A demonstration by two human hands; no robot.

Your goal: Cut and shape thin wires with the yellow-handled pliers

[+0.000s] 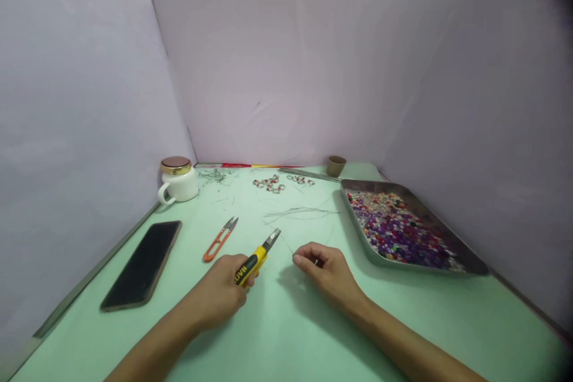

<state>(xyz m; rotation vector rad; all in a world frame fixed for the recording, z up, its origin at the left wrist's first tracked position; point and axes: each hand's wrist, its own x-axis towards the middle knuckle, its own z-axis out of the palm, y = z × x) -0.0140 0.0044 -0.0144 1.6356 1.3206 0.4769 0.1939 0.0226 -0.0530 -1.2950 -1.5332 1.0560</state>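
Observation:
My left hand is wrapped round a pair of yellow and black pliers, whose metal jaws point up and to the right. Between thumb and forefinger, my right hand pinches a thin wire. This wire slants up and left from the fingertips, near the tips of the pliers; whether the two touch I cannot tell. Just left of the pliers lie orange thread snips. Farther back on the table are several loose wire lengths and small rings of red and clear beads.
On the right stands a metal tray of mixed beads. A smartphone and a lidded white mug are at left. Wire scraps and a small brown cup lie near the back wall. Walls enclose the green table.

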